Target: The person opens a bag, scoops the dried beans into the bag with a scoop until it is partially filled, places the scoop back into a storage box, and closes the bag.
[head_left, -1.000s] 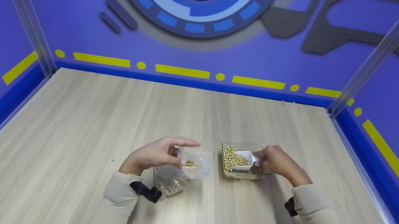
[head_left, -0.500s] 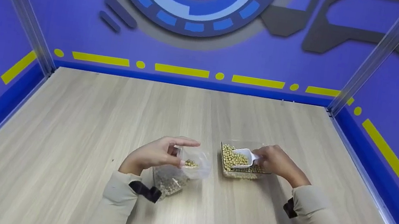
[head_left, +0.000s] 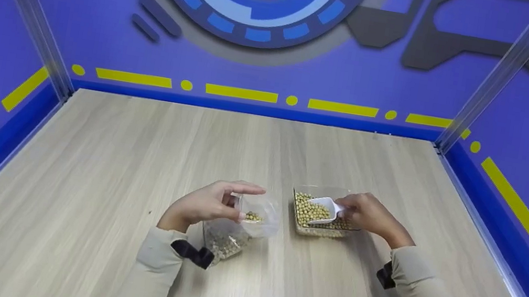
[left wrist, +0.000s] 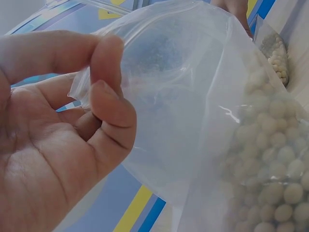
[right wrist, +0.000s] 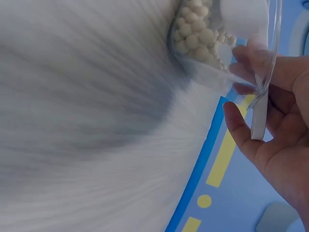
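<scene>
My left hand (head_left: 210,204) pinches the rim of a clear plastic bag (left wrist: 164,101) between thumb and fingers. The bag's mouth gapes toward the right, and round pale beans (left wrist: 275,159) fill its lower part. To its right stands a clear rectangular container (head_left: 317,233) holding yellowish beans (head_left: 303,210) of the same round shape. My right hand (head_left: 373,218) grips the handle of a white scoop (head_left: 325,207) inside this container. Beans lie in the scoop's bowl, which rests among the others. In the right wrist view, the scoop's handle (right wrist: 259,116) passes through my curled fingers.
Both the bag and the container stand on a light wood-grain table (head_left: 137,149). Blue printed panels (head_left: 69,43) enclose its back and both sides, with clear posts (head_left: 497,84) at the rear corners.
</scene>
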A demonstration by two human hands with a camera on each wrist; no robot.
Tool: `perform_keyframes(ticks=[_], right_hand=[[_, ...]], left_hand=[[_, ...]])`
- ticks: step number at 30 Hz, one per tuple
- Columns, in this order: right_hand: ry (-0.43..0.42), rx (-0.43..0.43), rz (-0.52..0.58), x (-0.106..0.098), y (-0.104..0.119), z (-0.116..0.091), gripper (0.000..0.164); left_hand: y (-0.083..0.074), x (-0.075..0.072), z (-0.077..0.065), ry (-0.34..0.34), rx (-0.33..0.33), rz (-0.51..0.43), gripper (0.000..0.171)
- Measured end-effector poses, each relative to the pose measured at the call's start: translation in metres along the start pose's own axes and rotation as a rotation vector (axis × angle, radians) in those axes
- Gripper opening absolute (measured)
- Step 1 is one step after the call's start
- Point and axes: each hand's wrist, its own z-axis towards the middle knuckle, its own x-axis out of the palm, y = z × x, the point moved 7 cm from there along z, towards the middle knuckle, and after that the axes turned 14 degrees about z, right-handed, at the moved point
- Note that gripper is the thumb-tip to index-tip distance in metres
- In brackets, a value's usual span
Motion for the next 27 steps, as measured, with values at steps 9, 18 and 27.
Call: perform_keyframes(ticks=[9, 18, 27], right_hand=[[0.021, 0.056, 0.097, -0.0021, -0.0065, -0.0010, 0.022], [0.023, 0.073, 0.114, -0.0011, -0.0088, -0.0010, 0.024], [0.009, 0.067, 0.117, 0.0000, -0.0086, -0.0020, 0.025]], left_hand=[[0.0000, 0.0000, 0.0004, -0.001, 0.011, 0.018, 0.061], [-0.0009, 0.0003, 0.0004, 0.004, 0.005, 0.028, 0.061], [-0.0018, 0.0007, 0.0006, -0.005, 0.016, 0.031, 0.060]])
